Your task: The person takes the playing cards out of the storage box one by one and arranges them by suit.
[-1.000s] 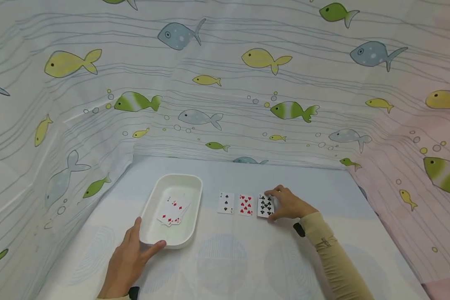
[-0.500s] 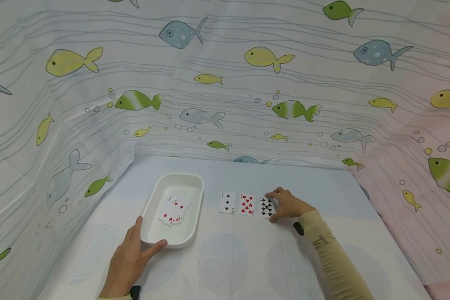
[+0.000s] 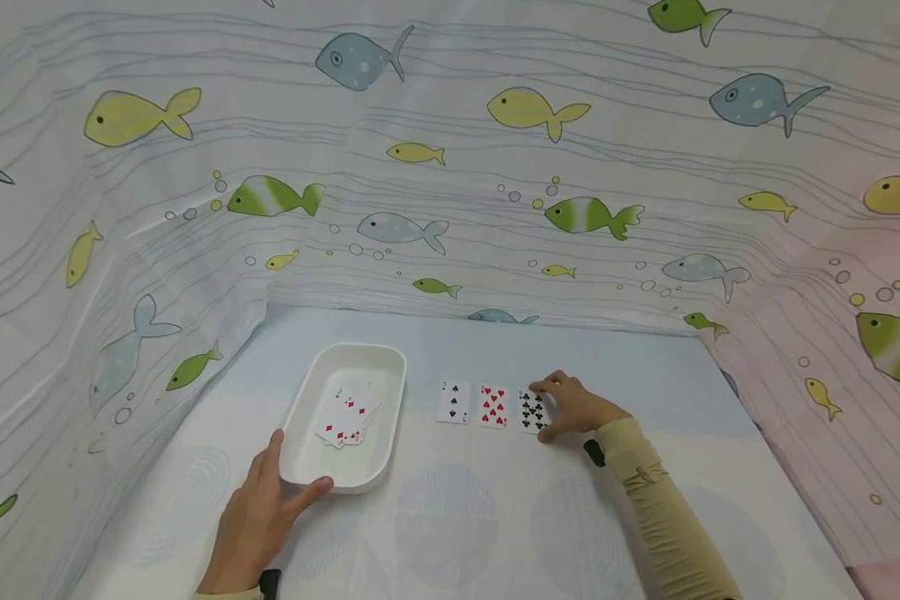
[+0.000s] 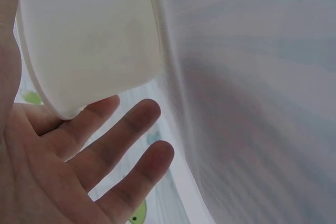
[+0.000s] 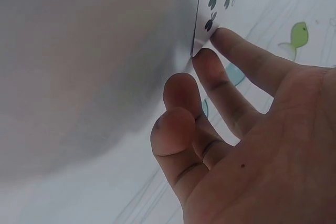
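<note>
A row of three face-up playing cards lies on the table: a three of spades (image 3: 453, 402), a red hearts card (image 3: 493, 405) and a black clubs card (image 3: 530, 410). My right hand (image 3: 579, 408) holds the clubs card by its right end, thumb at the near edge and fingertips at the far edge. In the right wrist view, fingertips (image 5: 210, 66) meet a corner of that card. My left hand (image 3: 258, 508) grips the near left corner of a white plastic tub (image 3: 399, 400), thumb on its near rim. Several loose cards (image 3: 348, 421), a diamonds card uppermost, lie inside the tub.
A pale cloth with faint circle prints covers the table (image 3: 450, 517). Fish-printed curtain (image 3: 450, 192) hangs behind and along both sides, meeting the table at its far edge.
The clubs card has come down from a slightly raised position to lie level with the other two. My right hand stays at it, and my left hand keeps its hold on the tub.
</note>
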`<state>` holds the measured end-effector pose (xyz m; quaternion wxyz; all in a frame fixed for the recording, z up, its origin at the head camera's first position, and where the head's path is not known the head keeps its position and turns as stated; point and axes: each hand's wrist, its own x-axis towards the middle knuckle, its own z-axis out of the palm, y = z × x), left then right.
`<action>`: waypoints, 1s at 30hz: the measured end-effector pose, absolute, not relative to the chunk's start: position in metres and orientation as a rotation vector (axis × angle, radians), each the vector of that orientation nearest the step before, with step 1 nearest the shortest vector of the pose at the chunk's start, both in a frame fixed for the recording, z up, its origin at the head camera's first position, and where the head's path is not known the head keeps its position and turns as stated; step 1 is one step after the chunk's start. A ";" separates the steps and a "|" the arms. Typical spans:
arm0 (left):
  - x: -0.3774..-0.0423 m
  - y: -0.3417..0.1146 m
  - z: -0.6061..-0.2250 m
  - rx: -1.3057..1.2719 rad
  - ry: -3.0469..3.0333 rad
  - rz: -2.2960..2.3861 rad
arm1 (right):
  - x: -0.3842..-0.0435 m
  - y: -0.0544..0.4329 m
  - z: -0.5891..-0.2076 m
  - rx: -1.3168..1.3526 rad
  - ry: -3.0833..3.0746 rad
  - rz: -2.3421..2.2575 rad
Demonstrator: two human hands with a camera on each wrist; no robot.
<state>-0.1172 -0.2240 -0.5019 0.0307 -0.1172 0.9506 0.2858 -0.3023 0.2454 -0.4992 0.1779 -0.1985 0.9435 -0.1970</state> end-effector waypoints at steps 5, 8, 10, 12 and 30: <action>-0.119 -0.224 -0.501 -0.368 2.923 0.892 | -0.304 0.244 -0.498 -0.557 2.687 -0.555; -0.117 -0.224 -0.502 -0.369 2.927 0.906 | -0.303 0.241 -0.498 -0.563 2.698 -0.555; -0.115 -0.224 -0.503 -0.369 2.929 0.916 | -0.302 0.239 -0.498 -0.580 2.703 -0.555; -0.114 -0.224 -0.504 -0.368 2.934 0.921 | -0.301 0.236 -0.498 -0.617 2.714 -0.559; -0.112 -0.225 -0.505 -0.308 2.998 0.884 | -0.295 0.163 -0.493 -0.881 2.944 -0.830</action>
